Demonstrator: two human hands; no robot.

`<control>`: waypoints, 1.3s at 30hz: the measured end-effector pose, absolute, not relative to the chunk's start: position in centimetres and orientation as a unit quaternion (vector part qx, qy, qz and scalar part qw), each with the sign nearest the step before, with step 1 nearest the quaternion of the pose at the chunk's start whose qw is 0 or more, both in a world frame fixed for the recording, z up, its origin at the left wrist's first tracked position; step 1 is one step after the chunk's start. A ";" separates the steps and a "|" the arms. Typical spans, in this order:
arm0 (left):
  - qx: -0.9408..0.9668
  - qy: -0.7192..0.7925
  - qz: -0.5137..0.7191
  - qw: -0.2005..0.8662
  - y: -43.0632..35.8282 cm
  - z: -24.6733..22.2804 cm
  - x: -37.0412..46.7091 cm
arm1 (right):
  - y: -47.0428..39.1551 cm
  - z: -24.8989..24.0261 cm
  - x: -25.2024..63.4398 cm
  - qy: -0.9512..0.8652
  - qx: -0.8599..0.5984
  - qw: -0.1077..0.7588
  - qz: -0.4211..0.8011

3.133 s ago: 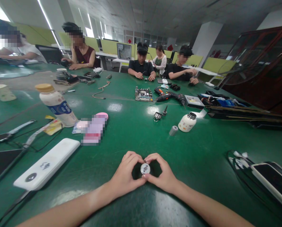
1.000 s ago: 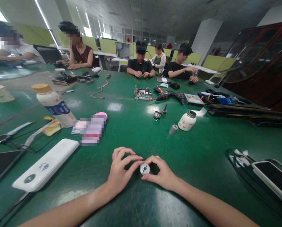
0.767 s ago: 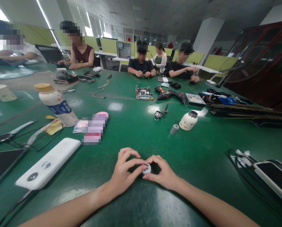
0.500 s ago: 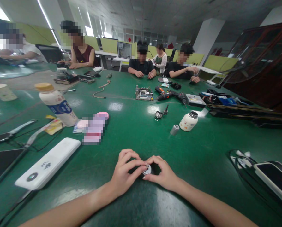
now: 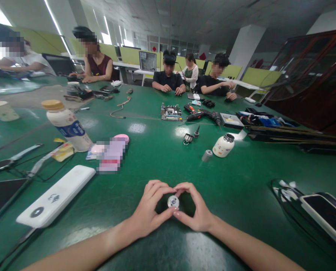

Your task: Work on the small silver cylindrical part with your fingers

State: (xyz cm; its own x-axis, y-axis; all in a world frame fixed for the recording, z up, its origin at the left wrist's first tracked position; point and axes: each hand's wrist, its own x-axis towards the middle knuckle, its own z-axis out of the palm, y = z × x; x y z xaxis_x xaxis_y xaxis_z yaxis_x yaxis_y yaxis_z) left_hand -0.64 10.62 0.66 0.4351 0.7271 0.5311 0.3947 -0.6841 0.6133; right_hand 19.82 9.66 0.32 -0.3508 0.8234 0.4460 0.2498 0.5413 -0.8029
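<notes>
Between my hands, near the front of the green table (image 5: 145, 150), is a small round silvery metal part (image 5: 173, 202) with a dark centre facing up. My left hand (image 5: 151, 209) curves round its left side, with thumb and fingertips at its edge. From the right, my right hand (image 5: 194, 207) pinches the same part, its fingertips meeting those of my left hand. Farther off on the right stand a small grey cylinder (image 5: 207, 156) and a cream bottle-shaped jar (image 5: 223, 145). Small metal pieces (image 5: 188, 138) lie beyond them.
On the left are a white power bank (image 5: 56, 196), a drink bottle (image 5: 69, 126) and a purple packet (image 5: 113, 154). Phones (image 5: 326, 214) with cables lie right. A circuit board (image 5: 171, 112) and power drills (image 5: 203, 114) lie farther back, with several people seated beyond.
The fingers of my left hand have moved off the top of the round part to its rim, so its face shows more fully. My right hand's fingers have shifted slightly around it.
</notes>
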 end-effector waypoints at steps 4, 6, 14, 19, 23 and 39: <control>0.822 0.358 0.378 0.232 10.7 0.5 -0.7 | 9.1 0.6 20.1 -0.758 -0.337 0.500 0.248; 0.832 0.358 0.347 0.243 10.7 0.8 -0.6 | 9.1 0.9 20.1 -0.771 -0.340 0.483 0.237; 0.857 0.343 0.314 0.222 10.8 1.2 -0.1 | 9.7 2.5 19.2 -0.789 -0.364 0.442 0.224; 0.856 0.343 0.318 0.220 10.8 1.0 -0.1 | 9.8 3.1 19.0 -0.779 -0.392 0.419 0.255; 0.857 0.343 0.317 0.216 10.8 1.0 -0.1 | 10.3 3.7 19.3 -0.773 -0.396 0.427 0.251; 0.857 0.345 0.311 0.224 10.8 0.7 -0.2 | 10.5 3.5 19.5 -0.828 -0.367 0.374 0.201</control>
